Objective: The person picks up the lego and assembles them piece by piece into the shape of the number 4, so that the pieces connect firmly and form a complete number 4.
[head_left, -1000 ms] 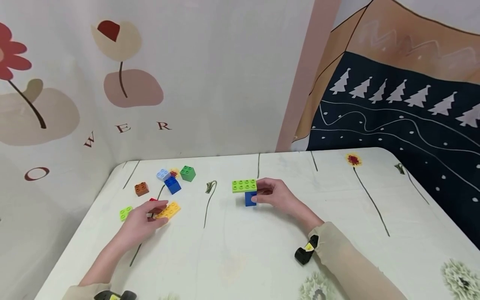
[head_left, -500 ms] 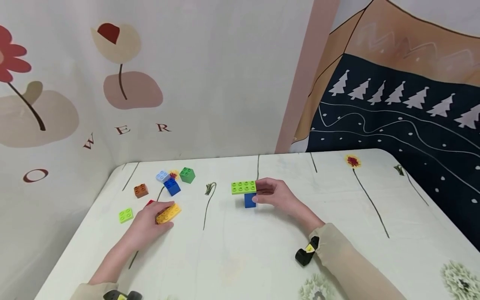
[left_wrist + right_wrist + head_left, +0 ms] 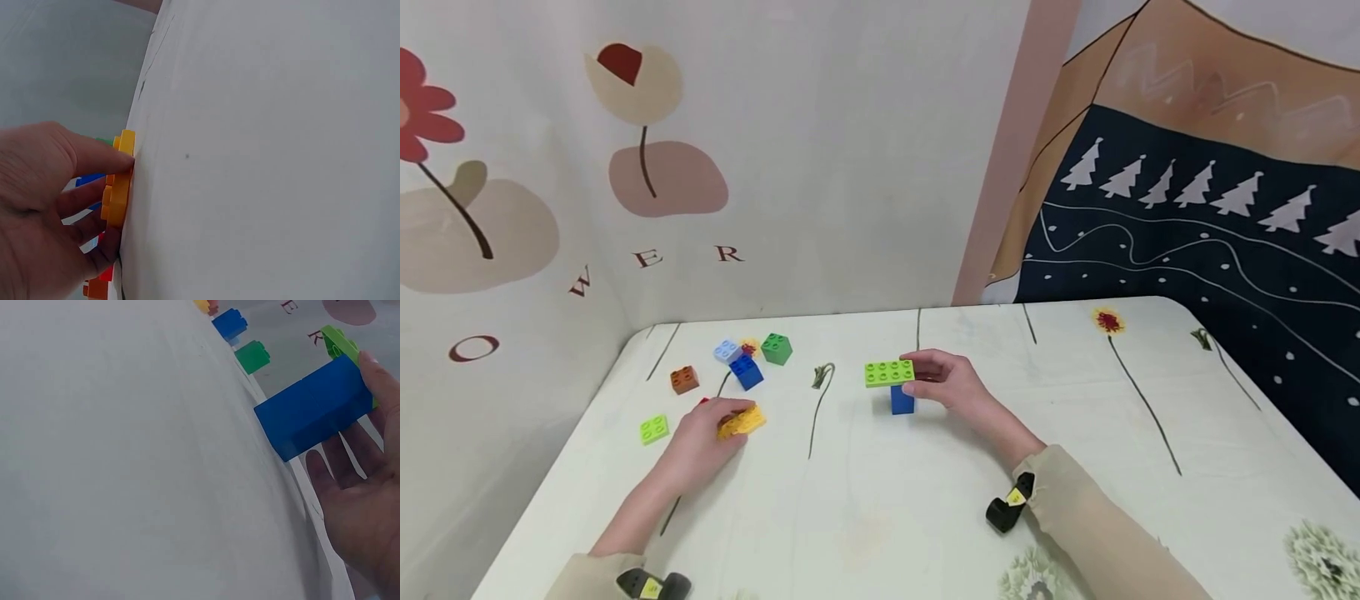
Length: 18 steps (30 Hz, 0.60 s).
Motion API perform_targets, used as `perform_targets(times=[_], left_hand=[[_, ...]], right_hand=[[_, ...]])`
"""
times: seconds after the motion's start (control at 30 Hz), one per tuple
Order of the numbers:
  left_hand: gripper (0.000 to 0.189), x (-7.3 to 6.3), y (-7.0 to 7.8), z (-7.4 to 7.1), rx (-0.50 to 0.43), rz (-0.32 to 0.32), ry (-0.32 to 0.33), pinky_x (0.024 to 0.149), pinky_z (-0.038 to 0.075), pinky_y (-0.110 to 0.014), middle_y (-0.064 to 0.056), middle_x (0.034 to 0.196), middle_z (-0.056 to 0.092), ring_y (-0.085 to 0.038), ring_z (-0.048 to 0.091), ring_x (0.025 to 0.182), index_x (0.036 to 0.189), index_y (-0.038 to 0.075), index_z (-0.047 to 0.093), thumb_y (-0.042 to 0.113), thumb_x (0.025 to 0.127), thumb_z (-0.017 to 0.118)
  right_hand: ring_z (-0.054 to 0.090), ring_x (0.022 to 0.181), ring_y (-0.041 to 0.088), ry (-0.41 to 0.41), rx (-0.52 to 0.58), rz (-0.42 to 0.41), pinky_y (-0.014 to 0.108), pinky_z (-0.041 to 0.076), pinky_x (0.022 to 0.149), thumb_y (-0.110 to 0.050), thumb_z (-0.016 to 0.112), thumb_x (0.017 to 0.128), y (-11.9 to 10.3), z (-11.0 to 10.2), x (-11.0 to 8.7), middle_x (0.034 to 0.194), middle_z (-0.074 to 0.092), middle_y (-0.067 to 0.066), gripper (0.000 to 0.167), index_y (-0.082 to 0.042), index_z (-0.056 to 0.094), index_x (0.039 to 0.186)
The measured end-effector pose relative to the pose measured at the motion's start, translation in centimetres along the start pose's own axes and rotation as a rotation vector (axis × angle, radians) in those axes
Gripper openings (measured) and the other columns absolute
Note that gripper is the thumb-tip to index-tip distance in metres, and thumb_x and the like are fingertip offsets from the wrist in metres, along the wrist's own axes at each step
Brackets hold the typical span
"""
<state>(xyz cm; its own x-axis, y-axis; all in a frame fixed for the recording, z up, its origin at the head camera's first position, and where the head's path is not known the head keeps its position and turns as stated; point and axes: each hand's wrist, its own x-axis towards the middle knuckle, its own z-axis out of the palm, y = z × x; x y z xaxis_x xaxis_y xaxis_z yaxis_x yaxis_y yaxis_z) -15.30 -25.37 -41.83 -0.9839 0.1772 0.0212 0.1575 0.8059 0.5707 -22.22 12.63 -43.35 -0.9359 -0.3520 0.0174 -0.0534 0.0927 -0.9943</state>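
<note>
A yellow building brick point(image 3: 749, 419) lies low at the table, pinched between the thumb and fingers of my left hand point(image 3: 706, 440); in the left wrist view its studded side faces the palm point(image 3: 119, 194). Near the table's middle, a long light green brick point(image 3: 886, 373) sits across the top of a blue brick stack point(image 3: 902, 402), overhanging to the left. My right hand point(image 3: 953, 385) holds this build at its right end. In the right wrist view the thumb lies where the green brick meets the blue bricks point(image 3: 312, 406), with the other fingers behind.
Behind my left hand lie loose bricks: dark blue point(image 3: 746, 372), light blue point(image 3: 727, 351), green point(image 3: 777, 349) and brown point(image 3: 684, 379). A small light green brick point(image 3: 654, 429) is left of the hand. A red brick point(image 3: 703, 401) is mostly hidden behind it.
My left hand has closed further over the yellow brick and shifted slightly right. My right thumb has moved up from the blue bricks toward the green brick; the build stays in place.
</note>
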Motion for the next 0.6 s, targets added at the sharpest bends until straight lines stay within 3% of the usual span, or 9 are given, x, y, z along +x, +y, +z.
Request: perform_targets(times=[0.2,0.4,0.6], left_hand=[[0.044,0.2,0.3,0.2,-0.077,0.031,-0.010,0.103,0.046,-0.060,-0.021,0.133,0.061,-0.043,0.054,0.126,0.136,0.000,0.063,-0.003,0.093,0.069],[0.040,0.5,1.9,0.5,-0.112,0.046,-0.007,0.101,0.050,-0.056,-0.016,0.131,0.062,-0.039,0.056,0.124,0.133,0.005,0.067,0.000,0.094,0.071],[0.036,1.2,3.4,0.9,-0.151,0.120,-0.002,0.097,0.054,-0.051,-0.011,0.130,0.065,-0.035,0.058,0.123,0.130,0.010,0.070,0.004,0.095,0.072]], right_hand=[[0.067,0.113,0.027,0.015,0.002,0.005,0.028,0.056,0.090,-0.002,0.077,0.090,0.0,0.1,0.0,0.125,0.070,0.017,0.046,0.002,0.064,0.134],[0.067,0.112,0.024,0.009,0.017,0.030,0.026,0.055,0.090,-0.002,0.076,0.091,0.0,0.1,0.1,0.126,0.069,0.015,0.046,0.000,0.064,0.135],[0.067,0.111,0.022,0.006,0.022,0.045,0.025,0.055,0.089,-0.002,0.077,0.090,0.0,0.0,0.1,0.126,0.069,0.015,0.046,0.000,0.065,0.134]])
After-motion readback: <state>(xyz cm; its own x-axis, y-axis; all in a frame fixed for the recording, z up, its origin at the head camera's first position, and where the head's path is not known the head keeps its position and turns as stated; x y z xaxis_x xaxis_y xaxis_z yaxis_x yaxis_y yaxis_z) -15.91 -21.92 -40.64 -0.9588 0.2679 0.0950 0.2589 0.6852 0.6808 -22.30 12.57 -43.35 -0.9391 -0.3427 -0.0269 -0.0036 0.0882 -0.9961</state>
